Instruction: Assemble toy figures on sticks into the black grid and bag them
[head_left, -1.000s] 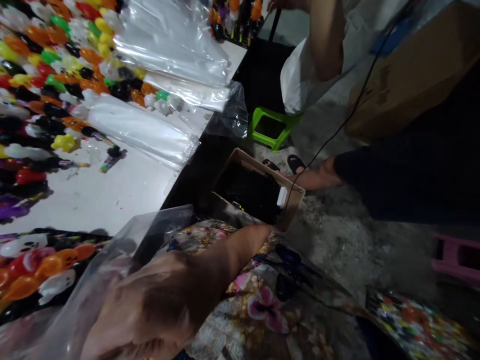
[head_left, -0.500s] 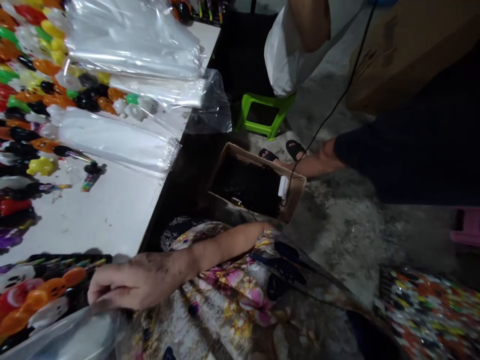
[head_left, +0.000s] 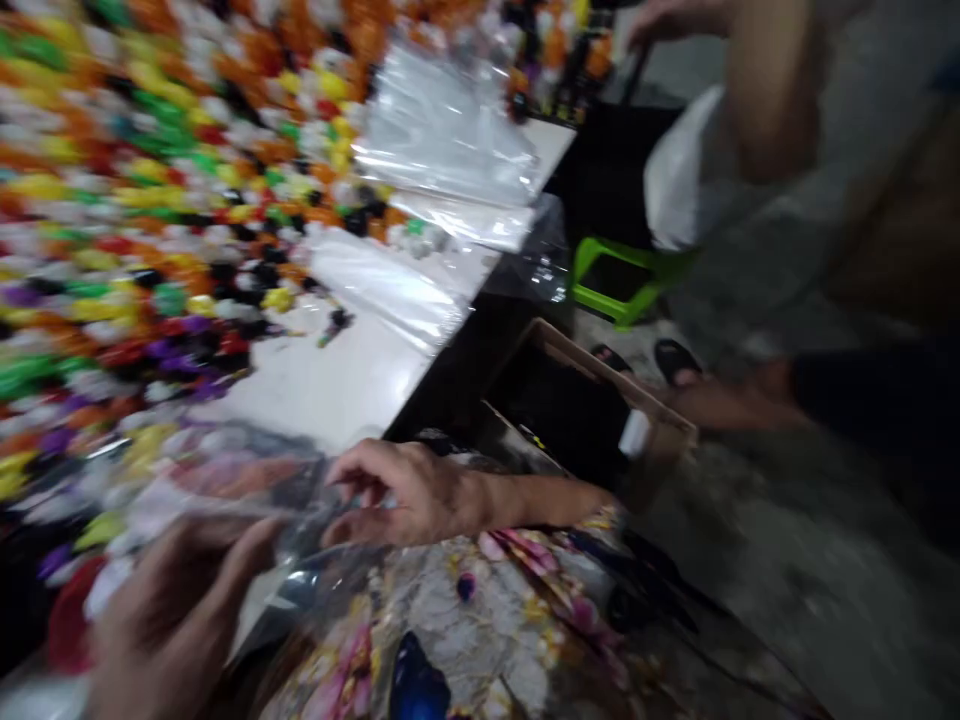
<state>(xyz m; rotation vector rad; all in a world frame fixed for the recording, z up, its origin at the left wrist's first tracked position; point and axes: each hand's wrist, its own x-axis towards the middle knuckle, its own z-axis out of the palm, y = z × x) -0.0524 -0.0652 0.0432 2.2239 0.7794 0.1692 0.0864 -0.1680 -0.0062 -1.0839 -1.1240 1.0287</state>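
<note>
A clear plastic bag [head_left: 300, 500] is stretched between my two hands near the table's front edge, with blurred orange, black and white shapes showing in or behind it. My right hand [head_left: 420, 495] curls its fingers and thumb around the bag's end. At the lower left, my left hand [head_left: 180, 610] is smeared by motion, its thumb and finger closing on the bag's other side. A red round piece [head_left: 75, 615] lies beside the left hand. Colourful small plastic figures [head_left: 172, 210] in orange, yellow, green, white and black cover much of the table.
Stacks of clear bags [head_left: 450, 130] lie on the white table [head_left: 337, 380]. A cardboard box [head_left: 555, 345] with a white block inside stands below its edge, near a green stool [head_left: 611, 285]. Another person's arm [head_left: 772, 90] and leg [head_left: 735, 405] are at the right.
The view has swung left, showing more of the figures. My left hand has come into view at the lower left. My right hand has opened its curl somewhat and now holds the bag's end.
</note>
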